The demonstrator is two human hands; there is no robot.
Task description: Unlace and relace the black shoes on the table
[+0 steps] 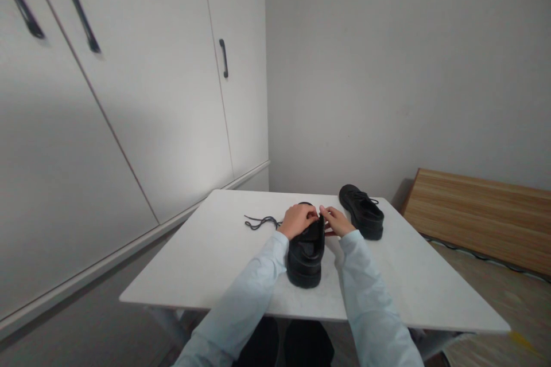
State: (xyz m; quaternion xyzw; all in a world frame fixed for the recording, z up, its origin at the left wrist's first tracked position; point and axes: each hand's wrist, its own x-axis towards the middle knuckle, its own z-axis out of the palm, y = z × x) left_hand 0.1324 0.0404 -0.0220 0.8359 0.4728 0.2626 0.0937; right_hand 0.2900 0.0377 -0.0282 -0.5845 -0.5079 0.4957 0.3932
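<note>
A black lace-up shoe (305, 266) stands upright on the white table, its heel towards me and its toe mostly hidden behind my hands. My left hand (298, 219) reaches over the shoe's lacing area, with bent fingertips pinched together at the right-hand eyelet flap. What lies between those fingertips is too small to make out. On the right side, my right hand (337, 221) grips the raised flap, thumb near its upper edge and other fingers along the outside. A loose dark shoelace (263, 220) trails from beside my left hand onto the tabletop.
A second black shoe (364, 212), laced, stands at the back right of the white table (206, 264). White cabinets (163, 97) with dark handles line the left. A wood-grain board (477, 212) leans on the right, past the table edge.
</note>
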